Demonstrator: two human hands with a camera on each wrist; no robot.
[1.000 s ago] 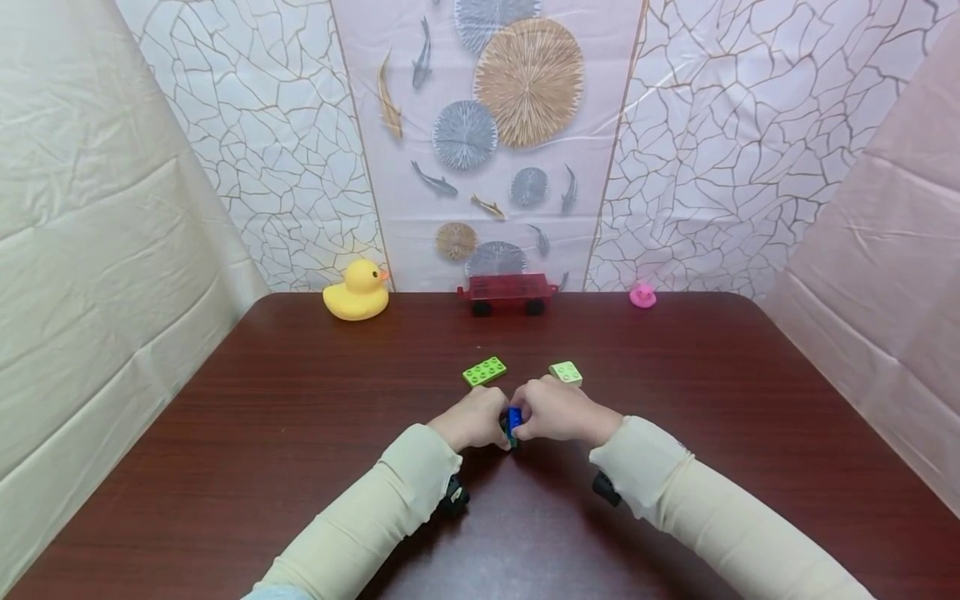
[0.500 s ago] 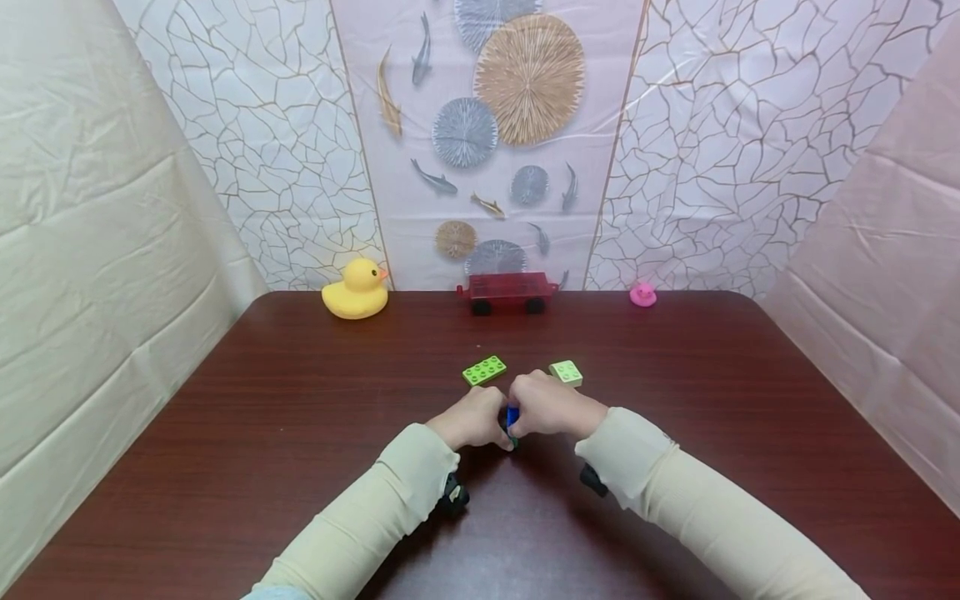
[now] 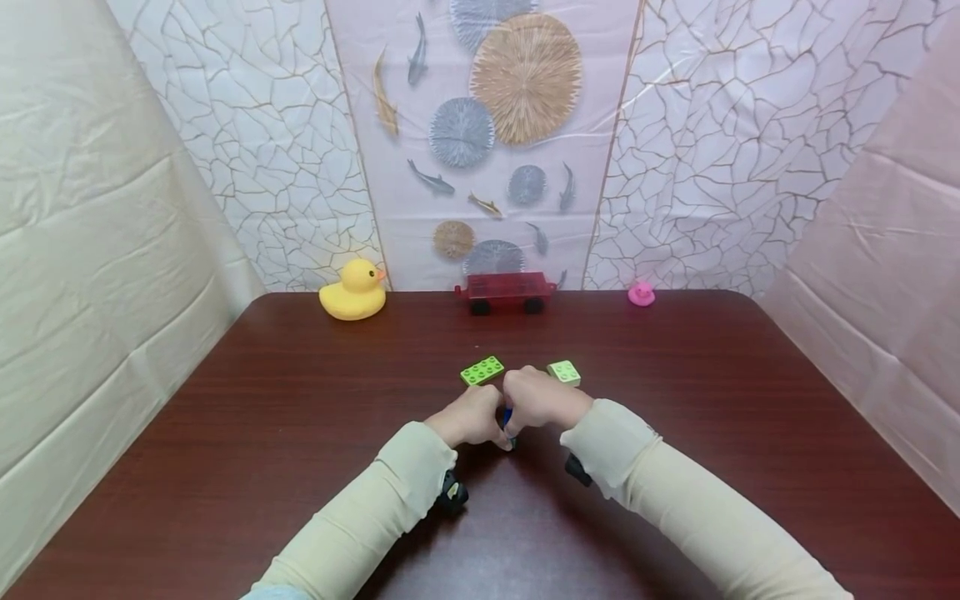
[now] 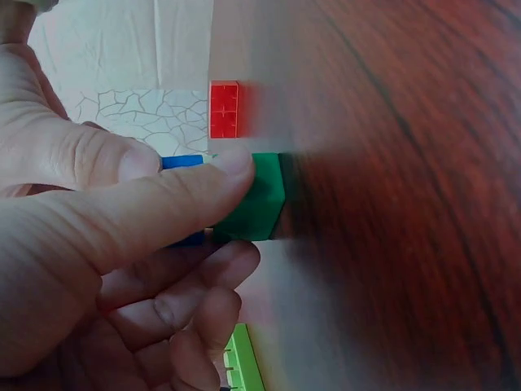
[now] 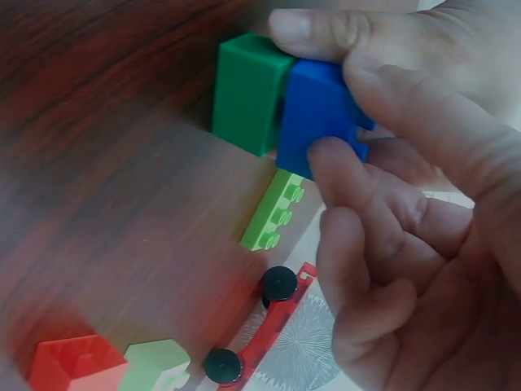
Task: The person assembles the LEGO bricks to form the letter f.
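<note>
At the table's middle, my left hand (image 3: pixel 470 416) holds a green toy building brick (image 4: pixel 262 195) low by the tabletop, its thumb lying along one side. My right hand (image 3: pixel 542 398) pinches a blue toy building brick (image 5: pixel 313 114) between thumb and finger. In the right wrist view the blue brick stands right against the green brick (image 5: pixel 248 94), with a dark narrow line between them; I cannot tell whether they are fully joined. From the head, both bricks are mostly covered by the hands.
Beyond the hands lie a lime-green studded plate (image 3: pixel 482 371) and a pale green brick (image 3: pixel 564 372). A red brick (image 5: pixel 77 362) shows in the wrist views. Along the back edge stand a yellow duck (image 3: pixel 352 290), a red wheeled wagon (image 3: pixel 506 287) and a pink duck (image 3: pixel 641 293).
My right hand has shifted left, closer to the left hand, and now covers more of the blue brick. The left hand has hardly moved.
</note>
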